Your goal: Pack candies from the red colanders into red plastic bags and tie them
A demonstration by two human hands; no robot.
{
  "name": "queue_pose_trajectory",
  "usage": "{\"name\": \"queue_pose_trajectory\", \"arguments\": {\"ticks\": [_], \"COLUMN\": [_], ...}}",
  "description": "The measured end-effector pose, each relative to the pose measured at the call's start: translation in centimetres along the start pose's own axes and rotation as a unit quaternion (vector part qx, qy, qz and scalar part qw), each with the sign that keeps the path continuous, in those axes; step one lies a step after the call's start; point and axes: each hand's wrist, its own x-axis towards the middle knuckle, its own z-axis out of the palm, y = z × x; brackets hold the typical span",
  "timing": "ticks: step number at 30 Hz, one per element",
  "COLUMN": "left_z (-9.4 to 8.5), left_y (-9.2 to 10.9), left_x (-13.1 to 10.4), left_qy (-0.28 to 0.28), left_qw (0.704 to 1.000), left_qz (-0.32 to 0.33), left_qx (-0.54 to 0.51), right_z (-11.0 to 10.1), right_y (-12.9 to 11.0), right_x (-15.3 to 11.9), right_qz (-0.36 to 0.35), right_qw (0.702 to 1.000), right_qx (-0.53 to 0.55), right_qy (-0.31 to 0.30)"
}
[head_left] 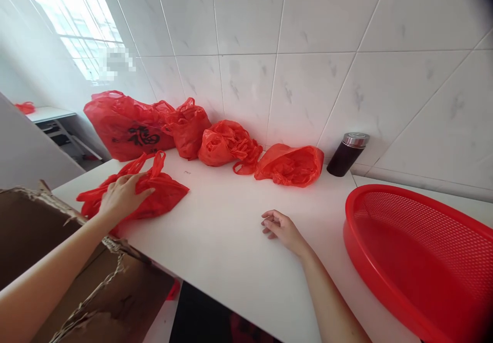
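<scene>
On the left of the white tabletop [215,214] lies a low red plastic bag [165,199] with its loop handles standing up. My left hand [122,195] is on top of this bag, fingers curved over the film and thumb toward the right; part of the fingers is lost in its folds. My right hand [280,228] hovers at or just over the middle of the tabletop, empty, with loosely bent fingers apart. Nearest to it on the far side is a crumpled red bag [288,164] with its mouth facing forward.
Along the tiled wall stand a large red bag with black lettering [127,127], a small upright red bag [190,130] and a bunched red bag [227,145]. A dark flask [342,158] leans beside a red perforated basket [362,240]. A torn cardboard box [127,286] sits front left.
</scene>
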Motion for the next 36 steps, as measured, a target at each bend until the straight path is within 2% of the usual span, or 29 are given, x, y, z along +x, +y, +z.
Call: {"name": "queue_pose_trajectory", "arguments": {"ticks": [4,7,9,12,14,15,17,19,21,25,28,31,33,36], "left_z": [0.9,1.8,2.3,2.3,2.1,1.9,1.8,2.2,3.2,6.2,8.5,10.6,11.6,11.9], "left_y": [0.4,0.1,-0.5,-0.7,0.4,1.4,4.1,7.2,10.3,16.4,22.2,28.6,32.3,35.9], "left_x": [-1.5,-1.2,-0.4,0.7,0.9,0.7,0.1,-0.9,-1.7,-2.4,-2.7,-3.3,-3.4,-2.6], "left_qy": [0.042,0.069,0.042,-0.036,-0.043,-0.032,0.012,0.052,0.064,0.001,-0.069,-0.080,-0.074,-0.071], "left_qw": [0.995,0.980,0.976,0.975,0.973,0.974,0.979,0.977,0.967,0.946,0.919,0.895,0.893,0.897], "left_qz": [0.039,0.078,0.063,-0.018,-0.045,-0.035,0.034,0.132,0.220,0.322,0.384,0.423,0.415,0.368], "left_qx": [0.082,0.171,0.204,0.221,0.222,0.220,0.201,0.160,0.113,0.038,-0.062,-0.121,-0.160,-0.233], "right_z": [0.1,0.1,0.1,0.2,0.3,0.4,0.8,1.3,1.8,1.9,1.6,1.7,2.0,2.4], "right_y": [-0.1,-0.2,-0.2,-0.1,-0.2,-0.3,-0.9,-1.7,-2.5,-2.9,-1.9,-0.7,0.0,0.8], "right_x": [-0.1,-0.1,0.0,0.3,0.5,0.5,0.1,-1.0,-2.8,-7.1,-9.1,-9.5,-9.3,-9.1], "right_qz": [-0.002,-0.003,-0.004,-0.006,-0.007,-0.007,-0.009,-0.015,-0.036,-0.062,-0.041,-0.028,-0.014,-0.001], "right_qw": [1.000,1.000,1.000,1.000,1.000,1.000,0.999,0.998,0.996,0.990,0.988,0.983,0.980,0.980], "right_qx": [-0.004,-0.002,-0.002,-0.003,-0.007,-0.011,-0.024,-0.042,-0.073,-0.127,-0.145,-0.153,-0.153,-0.120], "right_qy": [0.002,0.003,0.003,0.005,0.009,0.013,0.024,0.040,0.035,-0.004,0.045,0.096,0.128,0.156]}}
